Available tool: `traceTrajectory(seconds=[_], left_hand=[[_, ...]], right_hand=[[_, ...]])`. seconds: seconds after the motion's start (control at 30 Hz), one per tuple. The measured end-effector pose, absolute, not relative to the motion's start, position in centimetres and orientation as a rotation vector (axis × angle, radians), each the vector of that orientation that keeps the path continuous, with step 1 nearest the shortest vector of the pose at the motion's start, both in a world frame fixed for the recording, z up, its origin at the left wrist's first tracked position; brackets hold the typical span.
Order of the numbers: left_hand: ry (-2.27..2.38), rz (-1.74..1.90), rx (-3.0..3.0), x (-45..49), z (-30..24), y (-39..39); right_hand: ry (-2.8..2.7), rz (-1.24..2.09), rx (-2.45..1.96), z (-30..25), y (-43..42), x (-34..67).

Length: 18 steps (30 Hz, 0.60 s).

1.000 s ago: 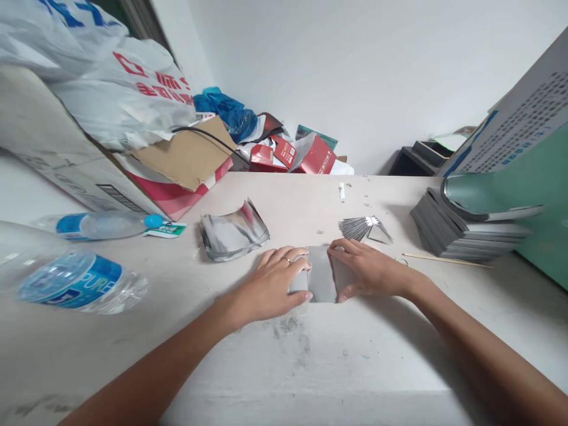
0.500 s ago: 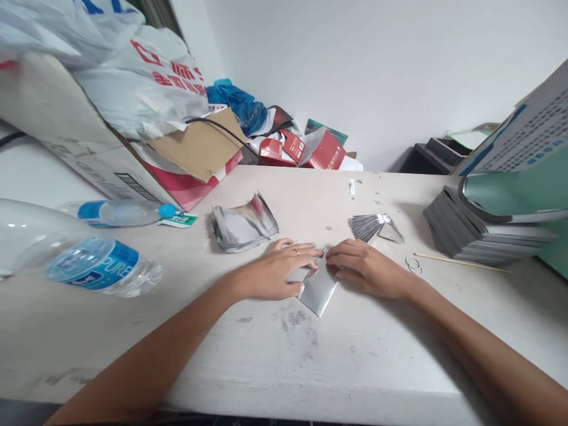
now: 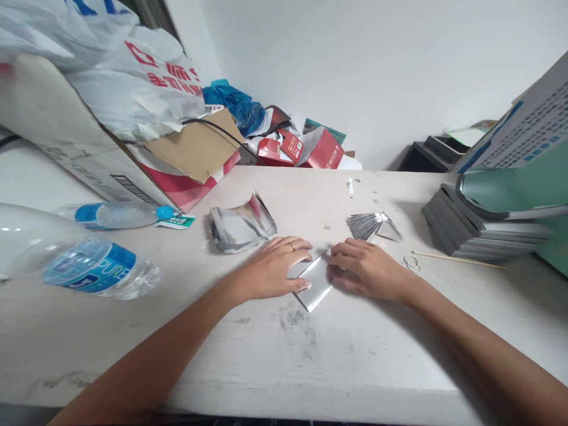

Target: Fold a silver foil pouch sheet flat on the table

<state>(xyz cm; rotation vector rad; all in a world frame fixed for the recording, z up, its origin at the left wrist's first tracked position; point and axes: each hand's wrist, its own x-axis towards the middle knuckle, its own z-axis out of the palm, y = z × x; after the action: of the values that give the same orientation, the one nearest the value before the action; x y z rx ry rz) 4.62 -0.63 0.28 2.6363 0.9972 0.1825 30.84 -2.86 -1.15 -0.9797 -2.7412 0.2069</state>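
A folded, shiny silver paper sheet [image 3: 317, 281] lies on the table between my two hands, one corner towards me. My left hand [image 3: 277, 269] rests on its left side, thumb and fingers apart, with the thumb tip on the sheet. My right hand [image 3: 366, 269] has its fingers curled together at the sheet's right edge; its fingertips are partly hidden. Just beyond my left hand sits a loose stack of silver-grey sheets [image 3: 242, 223]. A bound fan of folded silver paper [image 3: 366, 225] lies behind my right hand.
Rubber bands [image 3: 412, 264] and a thin wooden stick [image 3: 459, 259] lie to the right, before a grey stack of folded paper [image 3: 474, 231]. Plastic bottles [image 3: 95, 266] lie at the left. Cartons [image 3: 195, 145] and bags stand behind them. Red boxes [image 3: 326, 148] are past the far edge.
The silver sheet's near corner has shifted slightly left and away from me. My left fingers have drawn back a little from my right hand, so more of the sheet shows between them.
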Motion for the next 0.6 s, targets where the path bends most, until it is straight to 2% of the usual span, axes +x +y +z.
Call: traceTrajectory(seconds=[0.6], left_hand=[[0.935, 0.125, 2.564, 4.29, -0.47, 0.08]], right_hand=[[-2.611, 0.389, -0.993, -1.74, -2.21, 30.78]])
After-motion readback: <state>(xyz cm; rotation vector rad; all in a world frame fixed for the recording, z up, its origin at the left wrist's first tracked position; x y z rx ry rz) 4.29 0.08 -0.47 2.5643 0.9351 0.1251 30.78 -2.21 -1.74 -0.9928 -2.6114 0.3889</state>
